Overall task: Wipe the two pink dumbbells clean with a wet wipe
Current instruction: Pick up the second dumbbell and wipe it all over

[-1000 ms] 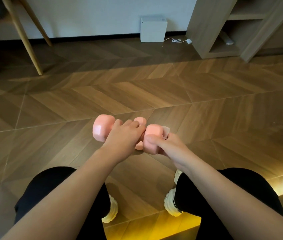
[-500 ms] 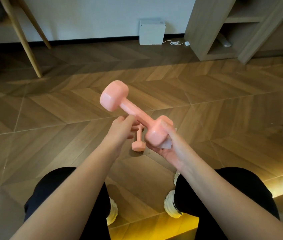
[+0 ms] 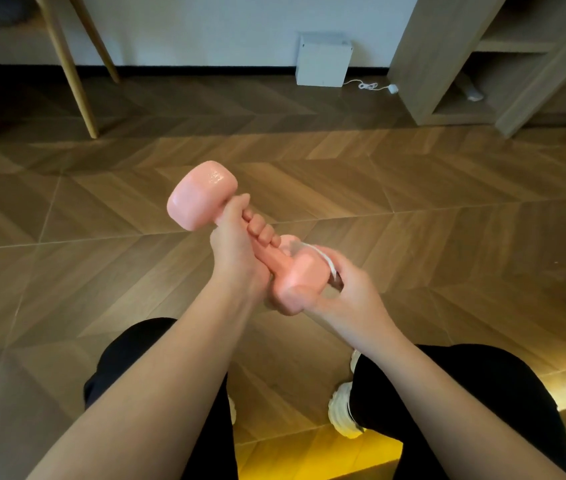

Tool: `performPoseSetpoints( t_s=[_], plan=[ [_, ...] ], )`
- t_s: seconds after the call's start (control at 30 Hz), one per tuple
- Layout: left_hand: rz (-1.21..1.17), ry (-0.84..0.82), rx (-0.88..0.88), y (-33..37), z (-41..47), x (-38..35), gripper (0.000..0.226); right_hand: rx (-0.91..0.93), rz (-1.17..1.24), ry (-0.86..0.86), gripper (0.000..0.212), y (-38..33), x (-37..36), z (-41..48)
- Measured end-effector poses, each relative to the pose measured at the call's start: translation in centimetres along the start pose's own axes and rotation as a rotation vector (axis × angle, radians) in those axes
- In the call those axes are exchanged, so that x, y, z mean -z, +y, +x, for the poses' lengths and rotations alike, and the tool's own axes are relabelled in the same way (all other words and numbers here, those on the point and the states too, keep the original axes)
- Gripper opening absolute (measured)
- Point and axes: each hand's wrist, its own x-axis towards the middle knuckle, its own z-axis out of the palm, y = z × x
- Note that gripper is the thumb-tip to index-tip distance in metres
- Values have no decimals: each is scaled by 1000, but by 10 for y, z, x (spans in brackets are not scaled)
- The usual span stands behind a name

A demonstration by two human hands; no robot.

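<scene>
Up above the brown herringbone wood floor [image 3: 413,188], a glossy pink plastic dumbbell [image 3: 202,195] is held in the air, tilted, with its far head up and to the left and its near head low, close to the knees. The left hand [image 3: 236,251] grips the handle with fingers curled round it. The right hand [image 3: 350,296] cups the near head and presses a thin white wet wipe [image 3: 323,258] against it. A pink patch [image 3: 286,242] just behind the left fingers may be the second dumbbell; too little shows to tell. A white box [image 3: 323,64] stands by the far wall.
</scene>
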Motion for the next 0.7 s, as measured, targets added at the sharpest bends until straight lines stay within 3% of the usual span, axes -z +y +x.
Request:
performPoseSetpoints(
  t_s=[0.07, 0.13, 0.3, 0.53, 0.7],
  plan=[
    [19, -8, -35, 4, -2, -1, 36, 150, -153, 83, 60, -2, 0, -3],
    [7, -15, -47, 7, -2, -1, 36, 220, -154, 92, 59, -2, -1, -1],
    [34, -27, -51, 6, 0, -1, 36, 22, -11, -151, 61, 6, 2, 9],
    [-23, 12, 3, 3, 1, -1, 34, 327, -199, 155, 56, 5, -2, -3],
    [-55, 60, 14, 5, 4, 2, 35, 185, -232, 82, 50, 5, -6, 3]
  ],
)
